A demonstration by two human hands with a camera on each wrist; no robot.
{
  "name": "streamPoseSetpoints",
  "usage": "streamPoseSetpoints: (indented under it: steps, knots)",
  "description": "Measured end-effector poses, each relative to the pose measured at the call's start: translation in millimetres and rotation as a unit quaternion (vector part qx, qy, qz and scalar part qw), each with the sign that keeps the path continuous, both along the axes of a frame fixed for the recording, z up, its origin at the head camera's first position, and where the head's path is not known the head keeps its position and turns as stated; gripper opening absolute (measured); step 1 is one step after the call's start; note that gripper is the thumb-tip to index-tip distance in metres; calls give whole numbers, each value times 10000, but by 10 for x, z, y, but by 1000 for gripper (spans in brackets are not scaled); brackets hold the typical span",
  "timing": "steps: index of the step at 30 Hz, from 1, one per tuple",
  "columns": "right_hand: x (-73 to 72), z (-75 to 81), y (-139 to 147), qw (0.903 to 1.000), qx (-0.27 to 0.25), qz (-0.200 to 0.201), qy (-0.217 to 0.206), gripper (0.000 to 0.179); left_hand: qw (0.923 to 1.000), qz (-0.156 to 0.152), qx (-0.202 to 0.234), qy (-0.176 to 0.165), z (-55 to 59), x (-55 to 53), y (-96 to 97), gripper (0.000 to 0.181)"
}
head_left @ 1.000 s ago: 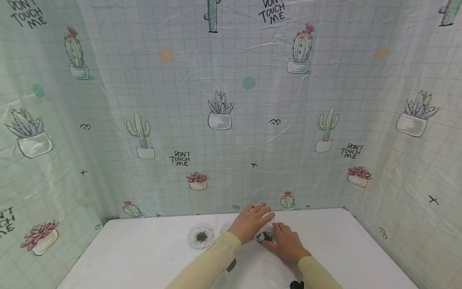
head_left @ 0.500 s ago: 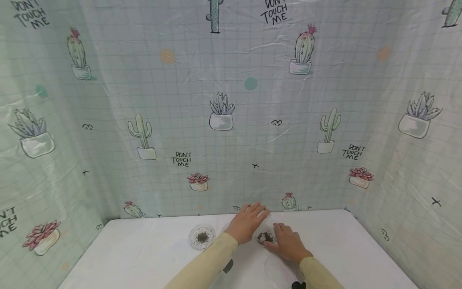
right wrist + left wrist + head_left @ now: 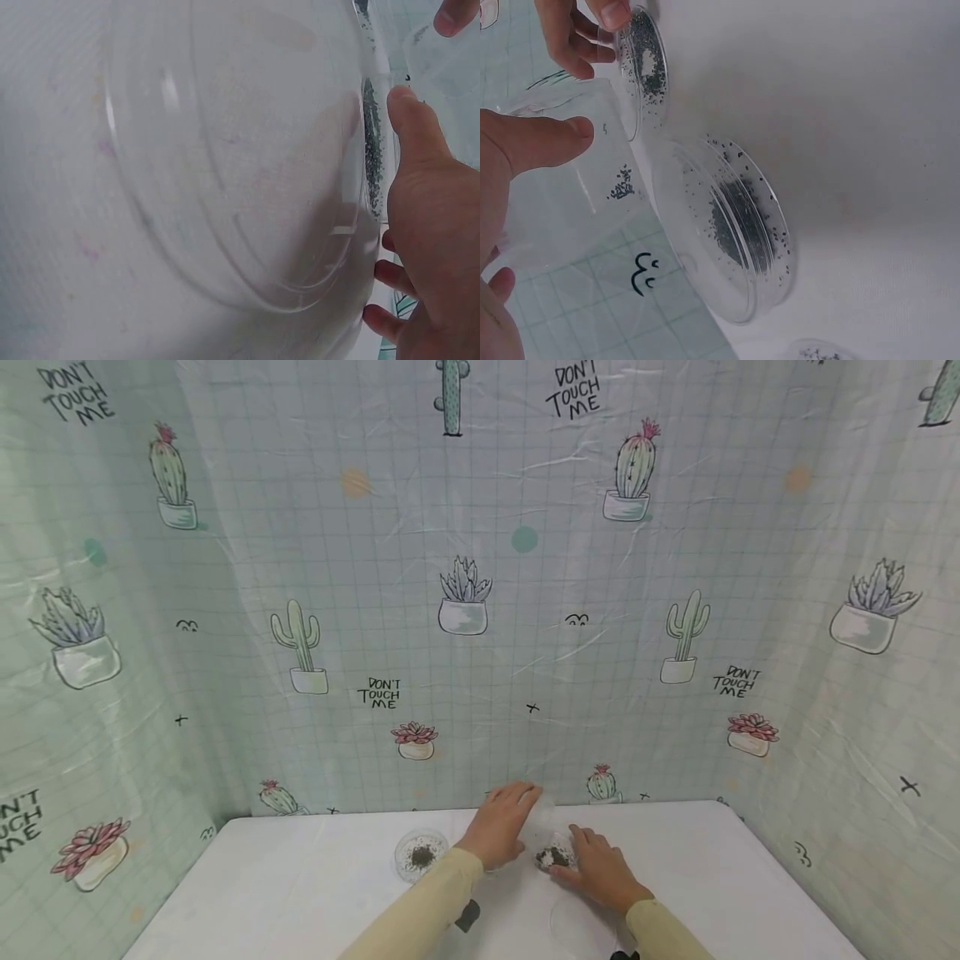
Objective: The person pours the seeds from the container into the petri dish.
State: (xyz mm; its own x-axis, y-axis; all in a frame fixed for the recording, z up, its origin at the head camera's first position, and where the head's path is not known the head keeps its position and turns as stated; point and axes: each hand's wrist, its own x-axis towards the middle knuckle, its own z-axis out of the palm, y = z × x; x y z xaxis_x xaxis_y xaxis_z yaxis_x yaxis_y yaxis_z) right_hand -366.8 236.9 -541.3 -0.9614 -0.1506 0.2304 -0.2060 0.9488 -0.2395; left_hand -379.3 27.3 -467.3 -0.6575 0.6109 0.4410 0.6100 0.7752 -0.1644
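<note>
My left hand (image 3: pixel 498 827) holds a clear plastic bag (image 3: pixel 577 195), its thumb laid along the near side. A small cluster of dark grains (image 3: pixel 622 184) shows through the plastic. To its right, my right hand (image 3: pixel 602 868) holds a petri dish (image 3: pixel 553 858) at the rim, thumb in front and fingers at the far right side. Dark grains with a pale patch lie in that dish. Another petri dish (image 3: pixel 735 225), with a heap of dark grains, stands between the others, mostly hidden behind my left hand in the head view.
A third petri dish (image 3: pixel 422 857) of dark grains stands to the left. In front of my right hand lies a clear round lid (image 3: pixel 581 927), large in the right wrist view. A cactus-print sheet (image 3: pixel 480 693) hangs behind the white table (image 3: pixel 300 885).
My left hand has moved left and a little toward me with the bag, away from the right-hand dish. My right hand stays at that dish's rim.
</note>
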Motion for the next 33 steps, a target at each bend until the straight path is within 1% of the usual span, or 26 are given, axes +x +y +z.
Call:
streamPoseSetpoints:
  steps: [6, 13, 20, 27, 31, 33]
  knots:
    - [58, 50, -3, 9998, 116, 20, 163, 86, 9992, 21, 327, -209, 28, 21, -54, 94]
    - [106, 69, -2, 9997, 17, -49, 246, 82, 9962, 134, 702, -496, 16, 0, -170, 94]
    - [134, 54, -1, 9994, 16, -45, 339, 79, 9891, 175, 1271, -719, -5, -11, -303, 93]
    - [147, 48, 4, 9994, 22, -84, 329, 79, 9831, 206, 1587, -893, -47, 4, -419, 93]
    - [171, 76, -9, 9993, 16, -52, 379, 78, 9772, 172, 1836, -1053, -43, 28, -481, 93]
    - [181, 95, -14, 9991, -36, -23, 421, 77, 9742, 216, 1933, -1147, -49, 33, -514, 93]
